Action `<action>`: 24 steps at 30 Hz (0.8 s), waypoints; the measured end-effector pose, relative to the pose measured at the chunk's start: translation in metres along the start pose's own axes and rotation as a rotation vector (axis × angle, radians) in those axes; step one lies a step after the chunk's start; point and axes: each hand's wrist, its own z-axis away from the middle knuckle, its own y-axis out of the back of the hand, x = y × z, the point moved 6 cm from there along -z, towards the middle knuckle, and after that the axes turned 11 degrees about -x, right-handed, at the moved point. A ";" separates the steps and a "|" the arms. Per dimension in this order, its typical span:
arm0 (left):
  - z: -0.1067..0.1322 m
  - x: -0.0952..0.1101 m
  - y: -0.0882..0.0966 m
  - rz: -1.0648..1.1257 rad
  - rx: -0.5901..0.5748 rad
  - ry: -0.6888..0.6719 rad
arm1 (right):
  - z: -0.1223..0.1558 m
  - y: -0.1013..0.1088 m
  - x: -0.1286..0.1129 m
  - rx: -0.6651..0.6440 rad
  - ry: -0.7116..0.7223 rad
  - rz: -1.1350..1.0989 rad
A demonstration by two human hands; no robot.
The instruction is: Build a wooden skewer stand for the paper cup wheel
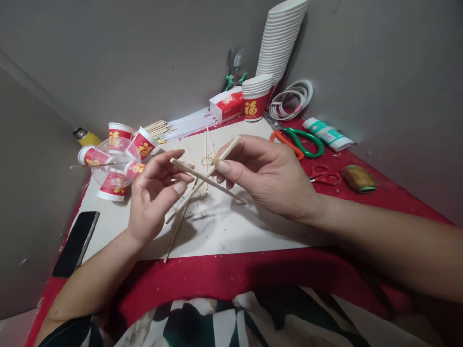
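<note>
Above a white board (231, 236), my right hand (260, 173) pinches a pale wooden stick (190, 196) between thumb and forefinger near its upper end. A second wooden stick (220, 187) crosses it just left of the pinch, making an X. What looks like a rubber band sits at the right fingertips, though it is partly hidden. My left hand (154, 193) is beside the crossed sticks, its fingers loosely curled and apart from the thumb, seemingly gripping nothing. Beneath the hands, more thin sticks (176, 231) lie on the board, near loose rubber bands (207, 160).
Left are red paper cups (113, 187) around a clear plastic disc (96, 159), and a phone (76, 243). Behind stand stacked cups (255, 103), a tissue pack (227, 105) and pruning shears (235, 72). Right lie green-handled scissors (306, 144), red scissors (325, 176) and a thread spool (359, 178).
</note>
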 end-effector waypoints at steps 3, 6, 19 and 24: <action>0.000 -0.005 -0.010 -0.053 -0.079 0.078 | 0.000 0.000 0.000 0.001 -0.009 0.013; 0.001 -0.012 -0.018 -0.062 -0.109 0.111 | -0.001 -0.001 0.002 -0.005 -0.027 0.018; 0.004 -0.002 -0.018 -0.082 0.101 0.001 | 0.004 -0.014 0.020 -0.192 0.065 0.225; 0.005 -0.003 -0.016 -0.102 0.124 0.009 | 0.005 -0.019 0.026 -0.237 0.092 0.218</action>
